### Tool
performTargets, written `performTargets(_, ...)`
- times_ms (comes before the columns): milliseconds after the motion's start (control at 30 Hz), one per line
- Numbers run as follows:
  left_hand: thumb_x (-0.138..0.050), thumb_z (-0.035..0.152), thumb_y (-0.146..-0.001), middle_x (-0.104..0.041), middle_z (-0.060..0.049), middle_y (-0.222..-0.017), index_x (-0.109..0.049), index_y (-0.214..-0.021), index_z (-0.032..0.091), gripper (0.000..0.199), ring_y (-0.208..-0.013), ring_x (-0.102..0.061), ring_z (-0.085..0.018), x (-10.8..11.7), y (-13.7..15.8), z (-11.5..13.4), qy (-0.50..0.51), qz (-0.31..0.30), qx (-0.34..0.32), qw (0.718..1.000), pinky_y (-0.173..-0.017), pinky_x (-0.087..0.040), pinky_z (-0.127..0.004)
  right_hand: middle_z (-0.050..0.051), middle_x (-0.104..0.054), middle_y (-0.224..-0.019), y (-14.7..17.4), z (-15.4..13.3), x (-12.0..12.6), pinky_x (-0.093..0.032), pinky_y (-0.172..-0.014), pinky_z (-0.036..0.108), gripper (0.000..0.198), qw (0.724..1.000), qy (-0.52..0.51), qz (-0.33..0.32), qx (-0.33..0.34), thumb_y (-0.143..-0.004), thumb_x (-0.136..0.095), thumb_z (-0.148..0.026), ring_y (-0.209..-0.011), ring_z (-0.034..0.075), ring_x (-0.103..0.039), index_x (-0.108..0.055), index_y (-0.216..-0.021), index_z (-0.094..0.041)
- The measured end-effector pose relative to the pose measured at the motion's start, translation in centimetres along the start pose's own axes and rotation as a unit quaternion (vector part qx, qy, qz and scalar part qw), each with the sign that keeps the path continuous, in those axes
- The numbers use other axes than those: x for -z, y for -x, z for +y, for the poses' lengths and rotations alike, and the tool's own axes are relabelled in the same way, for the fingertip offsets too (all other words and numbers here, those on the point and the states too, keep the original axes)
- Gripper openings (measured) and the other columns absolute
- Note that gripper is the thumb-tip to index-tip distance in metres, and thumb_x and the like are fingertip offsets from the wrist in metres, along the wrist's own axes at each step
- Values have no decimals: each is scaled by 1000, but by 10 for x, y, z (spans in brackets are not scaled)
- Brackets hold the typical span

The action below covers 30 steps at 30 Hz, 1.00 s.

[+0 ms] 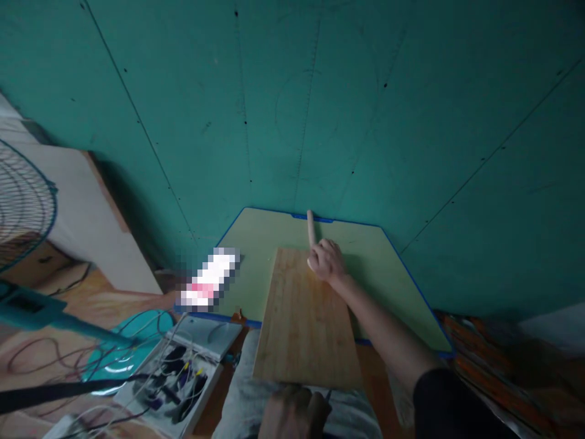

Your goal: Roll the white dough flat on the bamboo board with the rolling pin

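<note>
My right hand (328,261) is closed around a pale, round wooden stick (311,227) over the far end of a wooden board (301,323). The stick's far end points toward the wall, above the table's back edge. The board lies lengthwise, partly on the pale green table (384,262), with its near end reaching out over my lap. Low in the view, my left hand (295,411) is curled just below the board's near edge. A small dark tip shows beside its fingers, but I cannot make out what it belongs to.
A blurred-out bright flat object (210,277) lies on the table's left side. At the left stand a fan (25,207) and an open box of cables and plugs (214,372), with loose wires on the floor. A green wall (301,110) rises behind the table.
</note>
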State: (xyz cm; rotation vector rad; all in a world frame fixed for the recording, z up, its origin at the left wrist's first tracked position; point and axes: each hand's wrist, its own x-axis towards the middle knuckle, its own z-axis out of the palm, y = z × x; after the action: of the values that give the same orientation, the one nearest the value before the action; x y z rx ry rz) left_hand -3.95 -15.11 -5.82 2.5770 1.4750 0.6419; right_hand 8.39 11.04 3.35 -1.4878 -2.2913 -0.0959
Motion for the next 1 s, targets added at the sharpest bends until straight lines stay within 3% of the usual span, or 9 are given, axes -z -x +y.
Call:
performTargets(100, -70, 16, -78, -68, 1, -64, -59, -71, 23, 15, -63, -66, -18, -1, -1, 3, -11, -15, 30, 999, -50, -33, -27, 12, -67, -106, 19, 8, 0, -46, -92, 40, 35, 999, -27, 9, 25, -91, -45, -18, -103, 26, -59, -71, -113, -15)
performTargets(200, -68, 13, -79, -69, 1, -72, -61, -76, 23, 12, -70, -67, -18, 9, -3, 8, 10, -32, 49, 998, -57, -38, -26, 13, -64, -127, 60, 5, 5, -46, -101, 41, 44, 990, -106, 47, 76, -93, -39, -18, -120, 25, -55, -64, -129, -16)
performTargets(300, -63, 13, -86, -69, 0, -77, -61, -83, 22, 10, -74, -66, -16, 21, -4, 10, 37, -30, 46, 998, -63, -41, -26, 13, -64, -123, 103, -3, 19, -47, -99, 42, 35, 980, -145, 97, 96, -93, -45, -24, -117, 27, -57, -68, -118, -19)
performTargets(400, -63, 15, -88, -68, 0, -71, -59, -78, 21, 13, -66, -64, -16, 25, -8, 8, 29, -39, 27, 998, -57, -35, -27, 9, -67, -92, 124, -18, 34, -50, -79, 34, 21, 983, -127, 95, 91, -92, -51, -26, -87, 23, -63, -71, -94, -21)
performTargets(500, -62, 14, -88, -67, 1, -69, -59, -77, 21, 13, -63, -63, -16, 26, -9, 6, 20, -34, 5, 999, -55, -33, -28, 4, -63, -77, 114, -41, 37, -42, -63, 29, 17, 992, -80, 27, 93, -92, -53, -26, -69, 19, -60, -67, -83, -22)
performTargets(700, -64, 9, -82, -68, 2, -71, -58, -78, 22, 15, -65, -63, -16, 35, -7, 9, 32, -49, 12, 998, -58, -36, -27, 5, -67, -87, 56, -80, 21, -33, -60, 29, 13, 994, 1, -71, 88, -90, -57, -24, -76, 20, -61, -64, -80, -21)
performTargets(800, -64, 9, -81, -67, 2, -68, -57, -75, 22, 16, -61, -62, -16, 39, -8, 11, 36, -53, -2, 998, -55, -35, -28, 6, -66, -87, 28, -68, 9, -34, -65, 30, 17, 997, -12, -53, 60, -92, -53, -23, -81, 21, -60, -64, -79, -20)
performTargets(1000, -61, 12, -85, -65, 1, -64, -58, -76, 23, 14, -61, -62, -18, 34, -2, 10, 48, -22, 15, 999, -53, -33, -29, 9, -66, -91, -2, -12, -5, -41, -74, 31, 28, 1000, -30, 6, 5, -96, -43, -20, -83, 21, -58, -68, -84, -17)
